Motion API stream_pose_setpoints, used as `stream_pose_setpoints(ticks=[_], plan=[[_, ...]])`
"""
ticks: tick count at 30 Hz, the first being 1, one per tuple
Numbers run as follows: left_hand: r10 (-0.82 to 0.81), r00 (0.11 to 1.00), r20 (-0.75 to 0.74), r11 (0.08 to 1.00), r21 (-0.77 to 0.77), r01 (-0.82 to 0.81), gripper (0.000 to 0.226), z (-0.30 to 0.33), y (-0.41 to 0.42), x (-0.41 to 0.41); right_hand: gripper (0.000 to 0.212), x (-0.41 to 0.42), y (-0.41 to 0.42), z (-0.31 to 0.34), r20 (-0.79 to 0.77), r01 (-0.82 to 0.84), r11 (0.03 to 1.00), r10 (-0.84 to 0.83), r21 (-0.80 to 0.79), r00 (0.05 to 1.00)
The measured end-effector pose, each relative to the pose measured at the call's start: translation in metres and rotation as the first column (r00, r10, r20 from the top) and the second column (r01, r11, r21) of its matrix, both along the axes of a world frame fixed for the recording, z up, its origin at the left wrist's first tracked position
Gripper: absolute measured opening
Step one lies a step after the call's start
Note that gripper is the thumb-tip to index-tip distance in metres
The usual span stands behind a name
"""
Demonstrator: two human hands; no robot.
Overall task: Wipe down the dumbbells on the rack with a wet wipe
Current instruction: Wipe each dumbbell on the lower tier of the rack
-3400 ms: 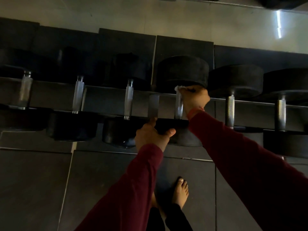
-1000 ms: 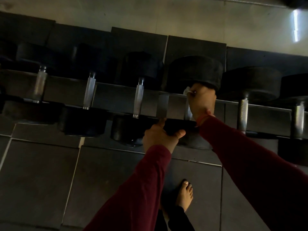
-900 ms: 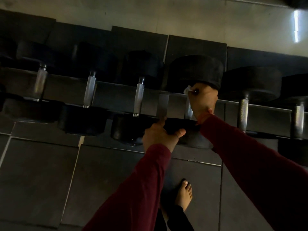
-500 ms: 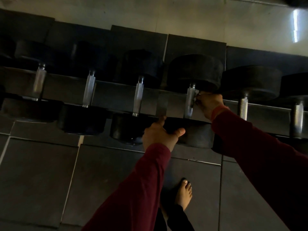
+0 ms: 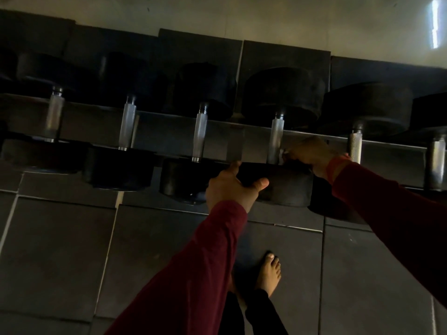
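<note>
Wiping dumbbell [image 5: 278,139] on rack [image 5: 169,139] | right hand [image 5: 308,152] pinches soft, light wet wipe [image 5: 281,153] beside its knurled handle | left hand [image 5: 232,187] grips near head | heavy, rigid; hold heads, not lift

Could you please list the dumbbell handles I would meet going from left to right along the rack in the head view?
First handle → second handle → third handle → fourth handle, with the wet wipe held by the right hand at its lower end → fifth handle → sixth handle.
</note>
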State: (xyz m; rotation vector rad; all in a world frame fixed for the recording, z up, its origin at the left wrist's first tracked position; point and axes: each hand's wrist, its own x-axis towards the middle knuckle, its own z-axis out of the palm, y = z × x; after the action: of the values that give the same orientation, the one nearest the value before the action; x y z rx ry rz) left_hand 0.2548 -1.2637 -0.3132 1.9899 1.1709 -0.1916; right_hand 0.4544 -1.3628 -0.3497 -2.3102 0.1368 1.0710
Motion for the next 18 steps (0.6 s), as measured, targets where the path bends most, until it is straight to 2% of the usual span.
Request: stream_pose_setpoints(ticks=[2, 3, 4, 6, 9, 12, 13, 15, 18], plan=[[0.001, 1.000, -0.007, 1.000, 0.001, -0.001, 0.079, 0.000, 0.000, 0.000, 0.026, -0.002, 0.006, 0.006, 0.056, 0.179, 0.978, -0.186, 0.110, 0.981], [-0.001, 1.000, -0.008, 1.000, 0.002, 0.001, 0.080, 0.001, 0.000, 0.000, 0.022, -0.001, 0.010, 0.007, 0.131, 0.227, 0.963, -0.245, 0.143, 0.961], [-0.006, 1.000, -0.012, 1.000, 0.003, 0.006, 0.080, 0.000, 0.000, 0.000, 0.019, 0.002, 0.014, 0.008, 0.249, 0.198, 0.971, -0.226, 0.132, 0.942], [-0.012, 1.000, -0.015, 1.000, 0.002, 0.012, 0.078, 0.001, 0.000, 0.000, 0.016, 0.001, 0.021, 0.012, 0.465, 0.029, 0.996, -0.067, 0.089, 0.883], [-0.005, 1.000, -0.013, 1.000, 0.006, 0.005, 0.077, 0.000, 0.000, 0.000, 0.016, -0.007, 0.019, 0.012, 0.643, -0.249, 0.968, 0.175, 0.025, 0.745], [0.003, 1.000, -0.017, 1.000, 0.006, -0.003, 0.079, -0.002, -0.001, 0.000, 0.018, -0.010, 0.010, 0.009, 0.650, -0.482, 0.875, 0.386, -0.035, 0.655], [0.009, 1.000, -0.015, 1.000, 0.005, -0.009, 0.080, -0.003, -0.001, 0.000, 0.019, -0.010, 0.008, 0.010, 0.623, -0.556, 0.831, 0.454, -0.036, 0.638], [0.013, 1.000, -0.014, 1.000, 0.007, -0.013, 0.083, -0.005, 0.000, 0.000, 0.021, -0.007, 0.007, 0.011, 0.595, -0.711, 0.702, 0.594, -0.054, 0.541], [0.017, 1.000, -0.019, 1.000, 0.007, -0.017, 0.086, -0.005, 0.000, 0.000, 0.023, -0.005, 0.010, 0.014, 0.540, -0.802, 0.572, 0.736, -0.171, 0.410]])
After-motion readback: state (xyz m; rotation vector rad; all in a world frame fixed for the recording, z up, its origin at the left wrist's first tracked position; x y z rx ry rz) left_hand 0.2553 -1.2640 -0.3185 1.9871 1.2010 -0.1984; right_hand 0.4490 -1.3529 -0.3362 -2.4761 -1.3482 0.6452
